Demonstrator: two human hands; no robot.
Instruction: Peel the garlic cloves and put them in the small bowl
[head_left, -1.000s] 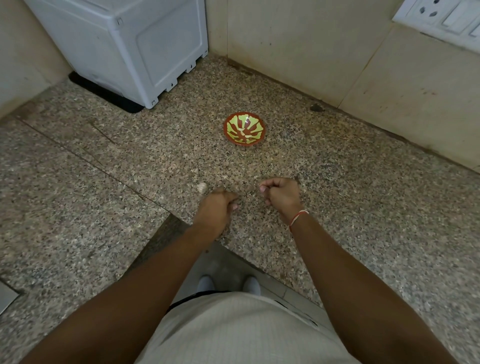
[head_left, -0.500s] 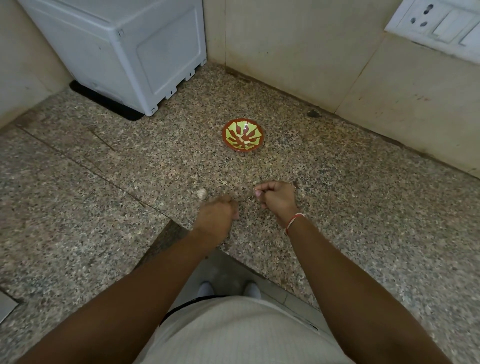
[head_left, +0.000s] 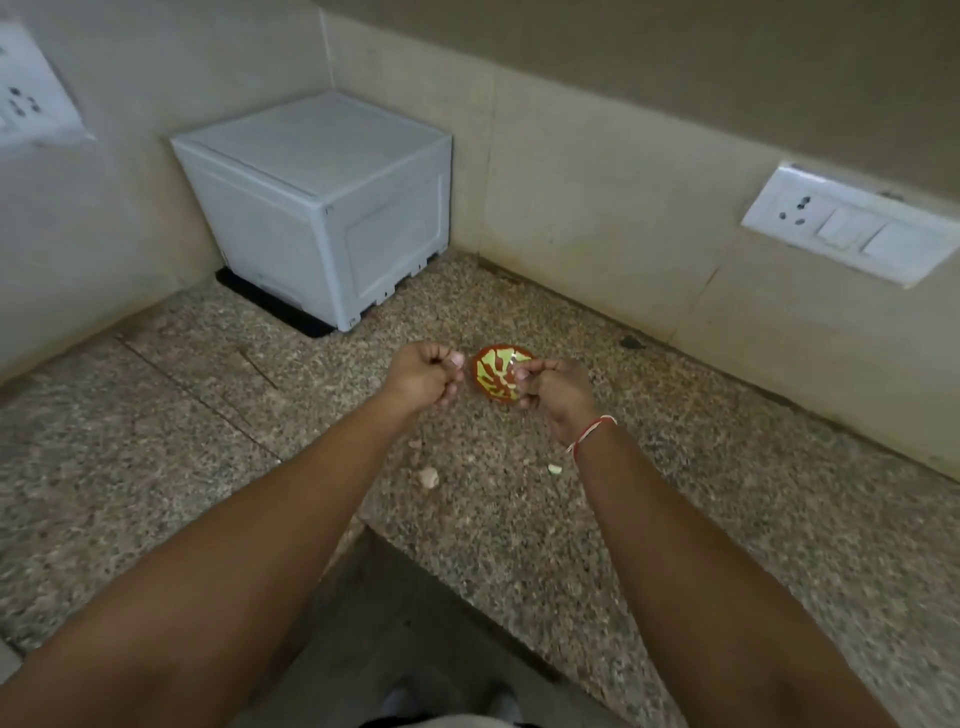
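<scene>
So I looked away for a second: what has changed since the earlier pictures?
Both hands rose off the speckled granite counter and went forward: left hand beside, right hand partly over the small red-and-yellow patterned bowl, fingers curled; what they hold is hidden. A pale garlic piece and a smaller scrap lie behind them. Bowl and white box stayed.

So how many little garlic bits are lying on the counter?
2. One pale piece lies below the left hand, and a smaller one sits beside the right wrist. The curled hands may hide more.
</scene>
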